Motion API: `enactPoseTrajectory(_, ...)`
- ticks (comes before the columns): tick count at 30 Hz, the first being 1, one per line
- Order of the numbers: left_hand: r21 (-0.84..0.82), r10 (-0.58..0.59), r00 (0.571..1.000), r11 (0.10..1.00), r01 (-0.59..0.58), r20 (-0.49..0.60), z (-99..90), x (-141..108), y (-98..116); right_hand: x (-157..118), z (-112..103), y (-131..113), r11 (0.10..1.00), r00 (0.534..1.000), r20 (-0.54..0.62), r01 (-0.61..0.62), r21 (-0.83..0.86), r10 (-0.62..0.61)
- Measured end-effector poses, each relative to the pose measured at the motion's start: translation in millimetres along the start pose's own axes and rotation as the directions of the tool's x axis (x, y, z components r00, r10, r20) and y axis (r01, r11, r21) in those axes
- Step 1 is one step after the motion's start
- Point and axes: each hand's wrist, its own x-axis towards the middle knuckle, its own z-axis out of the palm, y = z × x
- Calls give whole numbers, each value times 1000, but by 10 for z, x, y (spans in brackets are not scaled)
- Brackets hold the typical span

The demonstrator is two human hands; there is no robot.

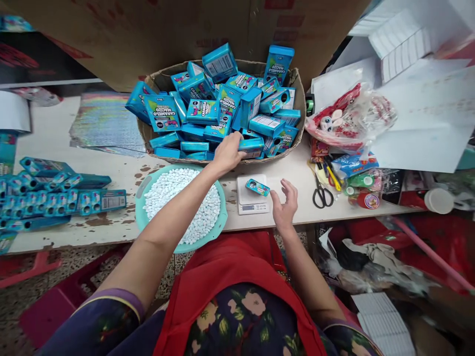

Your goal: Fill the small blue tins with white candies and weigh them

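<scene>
My left hand (229,152) reaches across to the near edge of a cut-down cardboard box (301,111) heaped with blue candy boxes. Its thumb and fingers close on the left end of one candy box (253,147) lying at the front of the heap. Another candy box (258,187) stands on a small white digital scale (253,208), its end with a round hole facing up. Just right of the scale, my right hand (285,203) is held with fingers apart and nothing in it. Below my left forearm, a mint-green basin (140,210) holds many small white candies (178,190).
Rows of blue candy boxes (55,198) stand at the left, near a stack of shiny sheets (107,121). Black scissors (322,197), a yellow cutter (333,175) and bagged items (352,118) lie at the right. A large cardboard carton (208,24) rises behind.
</scene>
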Motion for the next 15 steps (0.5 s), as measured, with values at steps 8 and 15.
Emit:
enactPoseTrajectory(8, -685, -239, 955, 667, 294, 176, -567, -1534, 28, -469, 313, -874, 830, 927, 303, -342, 441, 221)
enactPoseTrajectory(15, -233, -194, 958, 962, 143, -212, -391, -1876, -990, -858, 474, -1072, 861, 706, 683, -452, 234, 186)
